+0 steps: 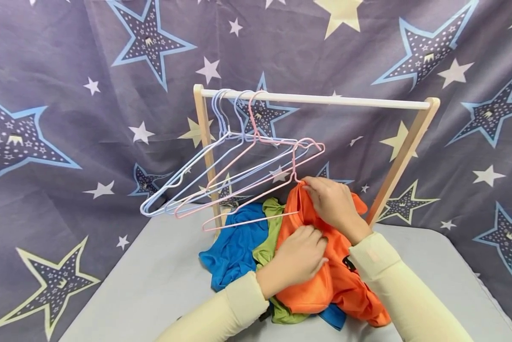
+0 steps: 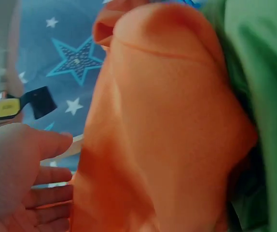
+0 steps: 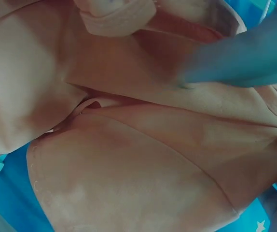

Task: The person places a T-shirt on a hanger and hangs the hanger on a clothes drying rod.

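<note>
An orange shirt [image 1: 307, 285] is held up in front of the rack, its neck opening beside a pink hanger [image 1: 247, 220]. One arm of that hanger runs into the shirt and is hidden; the other arm sticks out to the left. My right hand [image 1: 335, 202] pinches the shirt at its neckline, by the hanger's neck. Lower down, my left hand [image 1: 296, 259] lies against the shirt's front. In the left wrist view the left hand's fingers [image 2: 49, 195] are nearly straight and touch the orange cloth's edge. A seam and folds of the shirt fill the right wrist view.
A small rack with a white rail [image 1: 324, 99] and wooden posts stands behind. Several blue, white and pink hangers [image 1: 230, 135] hang at its left. Blue cloth [image 1: 236, 251] and green cloth [image 1: 264, 247] lie on the grey surface [image 1: 140, 275]. A star-patterned curtain [image 1: 68, 38] hangs behind.
</note>
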The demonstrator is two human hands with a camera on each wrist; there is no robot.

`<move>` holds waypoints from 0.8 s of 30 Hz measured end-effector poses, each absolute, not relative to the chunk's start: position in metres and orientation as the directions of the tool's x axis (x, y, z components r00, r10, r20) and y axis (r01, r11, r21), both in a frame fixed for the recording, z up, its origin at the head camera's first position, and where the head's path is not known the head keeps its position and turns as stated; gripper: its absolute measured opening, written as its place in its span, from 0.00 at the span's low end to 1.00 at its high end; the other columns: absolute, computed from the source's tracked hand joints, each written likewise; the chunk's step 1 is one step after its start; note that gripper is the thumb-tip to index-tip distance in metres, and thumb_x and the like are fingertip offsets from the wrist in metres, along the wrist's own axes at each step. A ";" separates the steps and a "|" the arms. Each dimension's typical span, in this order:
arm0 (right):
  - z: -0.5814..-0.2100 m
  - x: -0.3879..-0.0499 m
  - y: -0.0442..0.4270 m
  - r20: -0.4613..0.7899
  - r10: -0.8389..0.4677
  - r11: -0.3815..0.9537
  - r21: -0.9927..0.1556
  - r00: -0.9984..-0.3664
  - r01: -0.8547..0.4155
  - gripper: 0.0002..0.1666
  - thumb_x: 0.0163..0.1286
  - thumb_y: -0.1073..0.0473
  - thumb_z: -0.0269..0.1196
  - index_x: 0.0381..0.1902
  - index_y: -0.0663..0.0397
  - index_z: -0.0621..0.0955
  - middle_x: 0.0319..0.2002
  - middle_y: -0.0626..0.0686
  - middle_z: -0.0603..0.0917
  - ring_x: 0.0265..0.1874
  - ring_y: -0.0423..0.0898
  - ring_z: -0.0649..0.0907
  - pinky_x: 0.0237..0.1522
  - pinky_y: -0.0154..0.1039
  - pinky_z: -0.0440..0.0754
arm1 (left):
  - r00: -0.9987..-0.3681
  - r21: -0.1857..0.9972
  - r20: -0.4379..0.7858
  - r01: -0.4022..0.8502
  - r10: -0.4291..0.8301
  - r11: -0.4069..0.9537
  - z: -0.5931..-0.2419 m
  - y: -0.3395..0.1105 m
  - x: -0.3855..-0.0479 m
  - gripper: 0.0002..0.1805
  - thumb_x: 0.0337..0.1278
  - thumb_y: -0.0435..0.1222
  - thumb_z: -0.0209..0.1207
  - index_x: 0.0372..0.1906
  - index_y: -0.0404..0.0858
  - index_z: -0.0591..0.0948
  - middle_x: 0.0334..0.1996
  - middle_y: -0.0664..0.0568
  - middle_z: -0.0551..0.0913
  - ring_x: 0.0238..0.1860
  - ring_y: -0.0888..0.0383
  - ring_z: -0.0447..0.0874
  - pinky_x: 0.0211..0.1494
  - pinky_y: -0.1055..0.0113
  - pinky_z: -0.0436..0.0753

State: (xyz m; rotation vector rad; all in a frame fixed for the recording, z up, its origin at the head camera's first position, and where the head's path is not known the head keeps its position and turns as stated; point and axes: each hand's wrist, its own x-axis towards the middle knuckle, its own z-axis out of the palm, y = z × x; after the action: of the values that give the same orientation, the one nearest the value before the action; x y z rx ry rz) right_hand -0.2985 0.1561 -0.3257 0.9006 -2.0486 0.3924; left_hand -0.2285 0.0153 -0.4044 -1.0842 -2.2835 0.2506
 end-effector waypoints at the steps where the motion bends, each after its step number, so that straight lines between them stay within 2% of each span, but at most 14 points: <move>1: -0.326 -0.298 0.156 0.800 -0.456 0.694 0.045 -0.390 -0.718 0.11 0.69 0.64 0.68 0.48 0.60 0.86 0.38 0.56 0.90 0.30 0.54 0.88 0.30 0.52 0.86 | -0.494 -0.424 0.411 0.641 0.767 0.640 -0.405 0.018 -0.230 0.20 0.71 0.55 0.56 0.50 0.44 0.82 0.46 0.55 0.81 0.50 0.56 0.75 0.59 0.63 0.72; 5: -0.327 -0.299 0.157 0.794 -0.456 0.699 0.040 -0.402 -0.714 0.11 0.70 0.64 0.68 0.49 0.59 0.86 0.39 0.56 0.90 0.30 0.53 0.88 0.30 0.52 0.86 | -0.509 -0.464 0.364 0.627 0.780 0.626 -0.409 0.027 -0.231 0.20 0.72 0.59 0.53 0.45 0.49 0.84 0.41 0.58 0.83 0.46 0.58 0.77 0.49 0.65 0.73; 8: -0.329 -0.301 0.159 0.794 -0.453 0.702 0.036 -0.406 -0.712 0.10 0.70 0.64 0.67 0.48 0.58 0.86 0.37 0.55 0.90 0.27 0.52 0.87 0.28 0.51 0.85 | -0.532 -0.471 0.348 0.612 0.772 0.635 -0.411 0.031 -0.229 0.23 0.71 0.62 0.52 0.42 0.51 0.85 0.39 0.59 0.84 0.44 0.58 0.79 0.44 0.64 0.73; 15: -0.332 -0.303 0.162 0.787 -0.456 0.713 0.045 -0.415 -0.699 0.08 0.72 0.62 0.66 0.47 0.56 0.86 0.34 0.54 0.89 0.25 0.52 0.85 0.27 0.50 0.85 | -0.685 -0.434 0.318 0.510 0.656 0.743 -0.415 0.041 -0.226 0.35 0.63 0.73 0.47 0.40 0.48 0.85 0.35 0.55 0.83 0.39 0.55 0.78 0.41 0.61 0.74; 21: -0.332 -0.305 0.164 0.784 -0.452 0.726 0.046 -0.425 -0.686 0.09 0.72 0.62 0.66 0.48 0.56 0.86 0.36 0.55 0.89 0.27 0.54 0.87 0.27 0.51 0.85 | -0.783 -0.366 0.302 0.431 0.543 0.825 -0.416 0.045 -0.226 0.32 0.57 0.74 0.53 0.33 0.53 0.89 0.26 0.55 0.83 0.34 0.53 0.78 0.38 0.58 0.74; 24: -0.333 -0.305 0.167 0.783 -0.443 0.736 0.041 -0.436 -0.676 0.10 0.71 0.63 0.66 0.49 0.57 0.86 0.37 0.55 0.89 0.28 0.55 0.87 0.27 0.52 0.85 | -0.820 -0.317 0.280 0.413 0.500 0.854 -0.412 0.044 -0.224 0.29 0.57 0.73 0.55 0.33 0.55 0.89 0.26 0.56 0.84 0.32 0.53 0.79 0.37 0.57 0.74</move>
State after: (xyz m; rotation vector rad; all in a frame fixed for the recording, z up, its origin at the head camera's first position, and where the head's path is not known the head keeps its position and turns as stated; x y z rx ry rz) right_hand -0.3054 0.1665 -0.3328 0.8426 -2.1015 0.3547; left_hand -0.2239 0.0439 -0.4122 -0.6823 -2.6750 0.3441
